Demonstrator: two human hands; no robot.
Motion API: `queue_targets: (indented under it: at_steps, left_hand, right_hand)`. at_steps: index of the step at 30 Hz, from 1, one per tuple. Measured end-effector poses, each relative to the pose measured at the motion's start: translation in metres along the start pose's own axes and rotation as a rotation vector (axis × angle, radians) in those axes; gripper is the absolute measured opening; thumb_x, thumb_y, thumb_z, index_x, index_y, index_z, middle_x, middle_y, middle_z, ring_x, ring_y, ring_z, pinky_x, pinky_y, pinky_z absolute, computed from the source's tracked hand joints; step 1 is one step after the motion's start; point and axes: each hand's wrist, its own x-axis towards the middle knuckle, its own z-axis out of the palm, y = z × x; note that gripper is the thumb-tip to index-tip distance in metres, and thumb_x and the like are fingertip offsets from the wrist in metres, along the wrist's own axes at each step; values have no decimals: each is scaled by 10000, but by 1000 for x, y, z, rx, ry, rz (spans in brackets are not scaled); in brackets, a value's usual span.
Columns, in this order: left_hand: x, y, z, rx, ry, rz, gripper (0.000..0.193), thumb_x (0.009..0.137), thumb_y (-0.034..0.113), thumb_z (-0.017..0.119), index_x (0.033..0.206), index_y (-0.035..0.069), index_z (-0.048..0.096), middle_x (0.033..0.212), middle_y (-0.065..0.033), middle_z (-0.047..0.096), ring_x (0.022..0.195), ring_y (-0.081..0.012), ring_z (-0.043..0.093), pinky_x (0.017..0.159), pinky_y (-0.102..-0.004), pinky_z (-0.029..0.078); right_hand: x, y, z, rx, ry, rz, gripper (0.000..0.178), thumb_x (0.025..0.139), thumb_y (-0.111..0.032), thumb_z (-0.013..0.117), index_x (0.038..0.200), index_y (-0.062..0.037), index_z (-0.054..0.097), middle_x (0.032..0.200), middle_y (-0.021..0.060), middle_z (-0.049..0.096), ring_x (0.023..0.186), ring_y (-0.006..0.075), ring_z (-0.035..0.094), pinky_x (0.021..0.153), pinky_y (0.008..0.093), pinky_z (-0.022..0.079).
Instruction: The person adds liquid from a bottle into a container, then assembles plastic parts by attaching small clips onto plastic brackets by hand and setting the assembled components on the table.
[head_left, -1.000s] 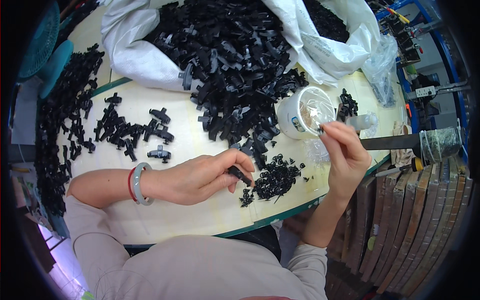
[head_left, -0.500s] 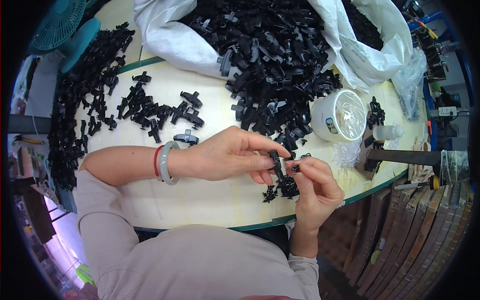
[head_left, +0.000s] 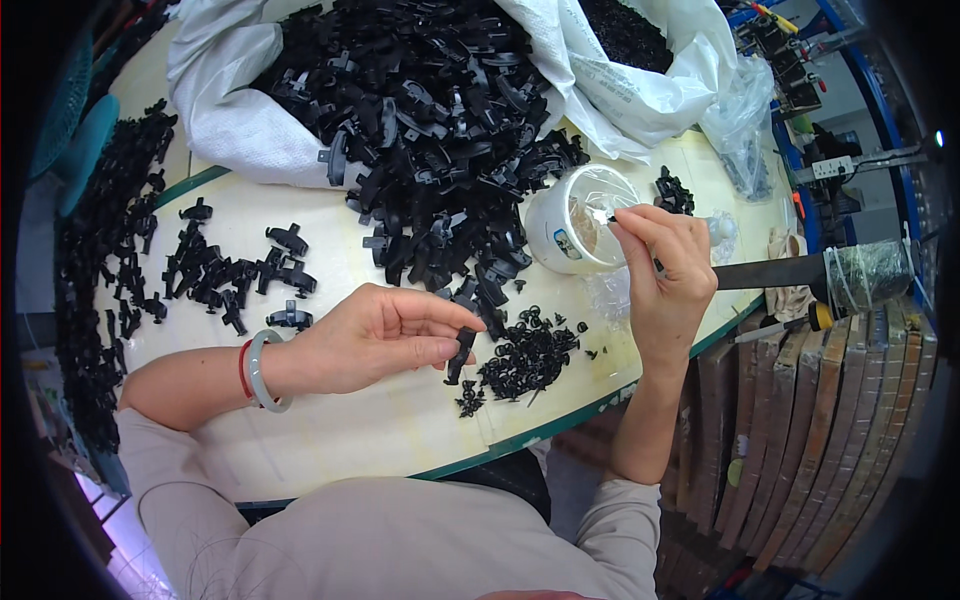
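My left hand (head_left: 385, 342) is closed around a black plastic bracket (head_left: 459, 358), held upright between thumb and fingers just above the table. My right hand (head_left: 668, 268) is raised at the white tub (head_left: 548, 225), its thumb and forefinger pinched over the film-covered mouth. A tiny dark tip, seemingly a small black clip (head_left: 612, 218), shows at that pinch; most of it is hidden by the fingers. Near the left hand lies a pile of small black clips (head_left: 535, 355).
A large heap of black brackets (head_left: 430, 130) spills from a white woven sack (head_left: 240, 135). Loose brackets (head_left: 220, 270) lie at the left, with more along the far left edge. A dark metal bar (head_left: 770, 273) and stacked boards (head_left: 800, 420) stand at the right.
My right hand has moved up and right from beside the bracket to the tub. My view has shifted to the right; the left hand still holds the bracket. The clip pile is now uncovered.
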Motion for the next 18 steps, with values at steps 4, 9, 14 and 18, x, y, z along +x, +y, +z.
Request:
queue_targets:
  at_steps: [4,9,14,18]
  left_hand:
    - [2,-3,-1,-45,-14,0,272,894,59,569,1160,5,568,1005,-48,639,912,-69,587,818,-221,483]
    - [-1,-3,-2,-51,-7,-29,218,891,30,559,1100,-29,584,968,-104,659,887,-131,635,789,-248,510]
    - [-1,-3,-2,-187,36,-79,220,884,21,563,1097,-34,569,960,-115,658,852,-159,650,766,-253,525]
    - [-1,1,0,-255,52,-82,241,883,23,563,1118,-30,548,983,-118,652,877,-163,647,772,-250,532]
  right_hand:
    - [4,-1,2,-3,-66,-7,156,706,28,696,854,-22,682,835,65,664,759,183,555,644,272,437]
    - [4,-7,-5,92,-60,71,167,698,36,700,854,-21,678,856,62,663,732,184,548,637,268,439]
    - [-16,-32,-11,527,-66,352,187,713,116,667,881,33,670,875,94,654,779,133,571,662,223,441]
    - [-40,-53,0,981,-51,514,189,727,131,647,898,53,660,930,136,636,844,165,604,740,236,477]
